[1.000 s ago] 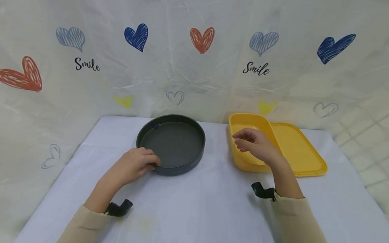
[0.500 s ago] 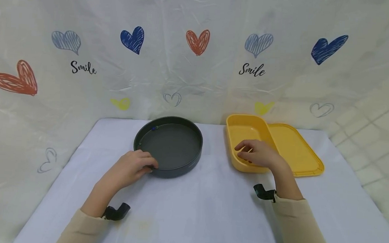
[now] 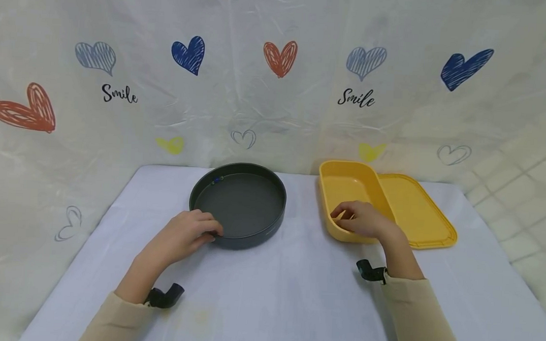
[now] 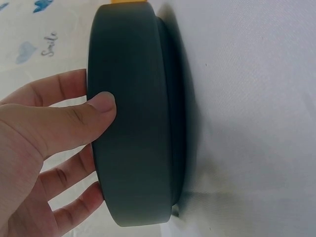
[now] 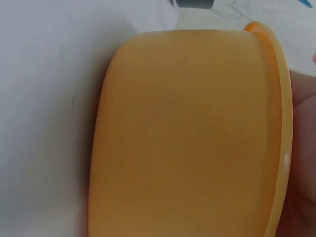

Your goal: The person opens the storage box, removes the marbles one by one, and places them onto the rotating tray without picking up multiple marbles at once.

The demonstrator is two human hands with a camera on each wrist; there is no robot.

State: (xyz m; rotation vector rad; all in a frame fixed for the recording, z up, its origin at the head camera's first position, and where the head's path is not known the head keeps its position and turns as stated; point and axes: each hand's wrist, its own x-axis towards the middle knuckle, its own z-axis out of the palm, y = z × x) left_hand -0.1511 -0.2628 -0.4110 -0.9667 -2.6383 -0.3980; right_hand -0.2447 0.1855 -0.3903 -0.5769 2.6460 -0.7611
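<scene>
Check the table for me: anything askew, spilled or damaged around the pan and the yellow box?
Nothing spilled or damaged. The yellow box leans on its lid, so it sits tilted. A tiny blue-green speck lies inside the dark round pan at its far rim; I cannot tell what it is.

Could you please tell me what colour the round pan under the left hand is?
The round pan is dark grey, clearest in the head view.

- The pan (image 3: 239,204) is showing a dark, matt, smooth finish, likely coated metal.
- The box (image 3: 345,186) and lid (image 3: 417,212) are looking like smooth yellow plastic with a soft sheen.
- The cloth (image 3: 295,293) is lying white and matt.
- The backdrop (image 3: 277,64) is glistening like thin, crinkled plastic.
</scene>
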